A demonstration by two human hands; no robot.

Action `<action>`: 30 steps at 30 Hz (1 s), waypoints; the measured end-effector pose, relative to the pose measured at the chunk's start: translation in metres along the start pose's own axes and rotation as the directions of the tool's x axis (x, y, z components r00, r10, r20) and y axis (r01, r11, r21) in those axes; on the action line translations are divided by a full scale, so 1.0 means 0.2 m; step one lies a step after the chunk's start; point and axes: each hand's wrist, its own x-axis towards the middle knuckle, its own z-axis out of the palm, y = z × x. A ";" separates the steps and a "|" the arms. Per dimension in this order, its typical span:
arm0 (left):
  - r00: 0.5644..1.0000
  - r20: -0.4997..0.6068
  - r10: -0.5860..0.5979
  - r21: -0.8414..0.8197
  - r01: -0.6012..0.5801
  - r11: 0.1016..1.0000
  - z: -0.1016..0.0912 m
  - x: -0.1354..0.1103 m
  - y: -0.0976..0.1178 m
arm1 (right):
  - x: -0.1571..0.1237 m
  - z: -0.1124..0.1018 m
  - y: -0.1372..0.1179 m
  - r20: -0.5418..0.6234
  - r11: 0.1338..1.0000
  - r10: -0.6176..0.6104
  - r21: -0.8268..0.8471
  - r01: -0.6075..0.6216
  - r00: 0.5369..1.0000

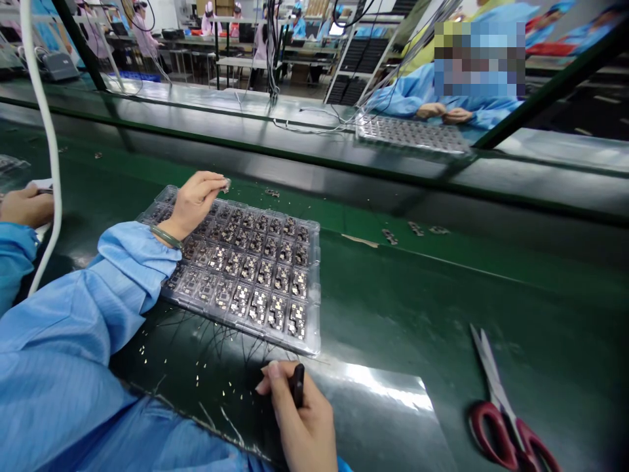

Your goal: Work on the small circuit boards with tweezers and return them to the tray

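My left hand [195, 203] pinches a small circuit board [226, 185] between thumb and fingertips, above the far edge of a clear plastic tray [314, 328]. Rows of small circuit boards [265, 272] fill the tray's pockets. Near the tray's front edge, my right hand [304, 413] is closed around a slim black tool [299, 385]. Only its dark end shows; the rest is hidden by the fingers, so its kind is unclear. Tiny pale bits [198, 377] lie scattered on the green mat [393, 301] left of that hand.
Red-handled scissors [498, 406] lie partly open at the right. Loose boards [415, 228] rest along the belt beyond the tray. A white cable [46, 131] hangs at left, near a co-worker's hand [27, 206]. Across the line, another person's hands [445, 113] work above a tray [413, 133].
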 end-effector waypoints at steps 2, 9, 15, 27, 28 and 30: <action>0.990 0.116 0.081 -0.027 -0.078 0.997 0.03 -0.01 -0.02 | 0.00 0.00 0.00 0.005 1.000 0.002 -0.005 -0.002 1.000; 0.904 0.377 0.202 0.030 -0.230 0.973 0.05 -0.08 -0.07 | 0.00 0.00 0.00 -0.002 1.000 -0.006 -0.023 0.006 1.000; 0.914 0.390 0.115 0.170 -0.195 0.966 0.00 -0.08 -0.05 | 0.00 0.00 0.00 -0.005 1.000 -0.012 -0.026 0.012 1.000; 0.891 0.455 0.016 0.178 -0.108 0.978 -0.03 -0.10 -0.06 | 0.00 0.00 0.02 -0.008 0.999 -0.033 -0.025 0.033 0.999; 0.895 0.446 0.004 0.176 -0.092 0.980 -0.03 -0.10 -0.06 | 0.00 0.00 0.02 -0.007 0.999 -0.036 -0.027 0.036 0.999; 0.902 0.431 -0.013 0.169 -0.067 0.983 -0.05 -0.10 -0.06 | 0.00 0.00 0.02 -0.006 0.999 -0.039 -0.029 0.039 0.999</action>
